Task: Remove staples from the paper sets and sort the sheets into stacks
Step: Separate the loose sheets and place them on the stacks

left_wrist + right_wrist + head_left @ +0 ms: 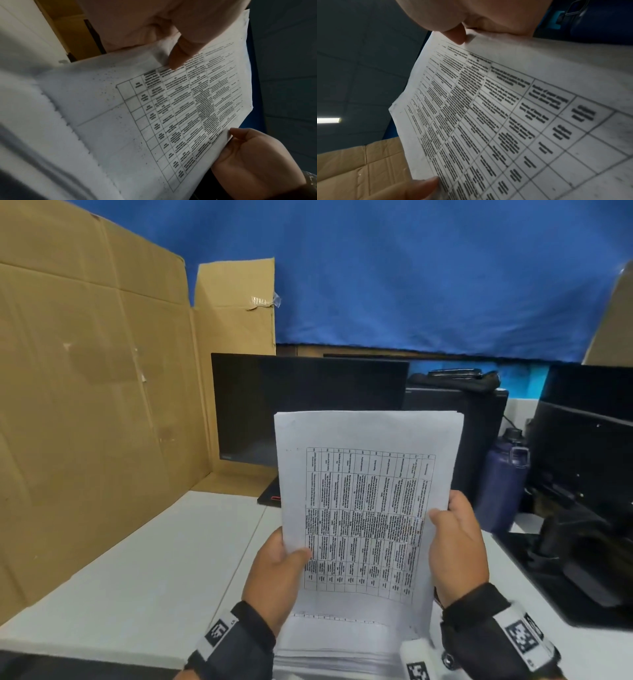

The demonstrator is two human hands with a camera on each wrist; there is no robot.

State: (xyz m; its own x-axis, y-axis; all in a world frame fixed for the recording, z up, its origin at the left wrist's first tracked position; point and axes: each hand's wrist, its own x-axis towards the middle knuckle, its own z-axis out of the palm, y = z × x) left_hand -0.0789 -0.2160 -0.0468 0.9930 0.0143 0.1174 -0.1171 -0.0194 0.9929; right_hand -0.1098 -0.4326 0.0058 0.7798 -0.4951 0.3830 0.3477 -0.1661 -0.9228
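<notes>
I hold a set of white sheets point(363, 474) upright in front of me, its top page printed with a table of small text. My left hand point(277, 573) grips the left edge, thumb on the front of the page. My right hand point(457, 542) grips the right edge the same way. In the left wrist view my left thumb point(180, 56) presses on the paper set point(137, 108) and the right hand point(254, 155) pinches the far edge. The right wrist view shows my right thumb point(457, 36) on the printed page point(505, 115). No staple shows.
A pile of papers point(342, 645) lies on the white table point(137, 577) under my hands. Brown cardboard point(85, 388) stands on the left. A dark monitor point(301, 405) is behind, a blue bottle point(501, 481) and black equipment point(582, 508) on the right.
</notes>
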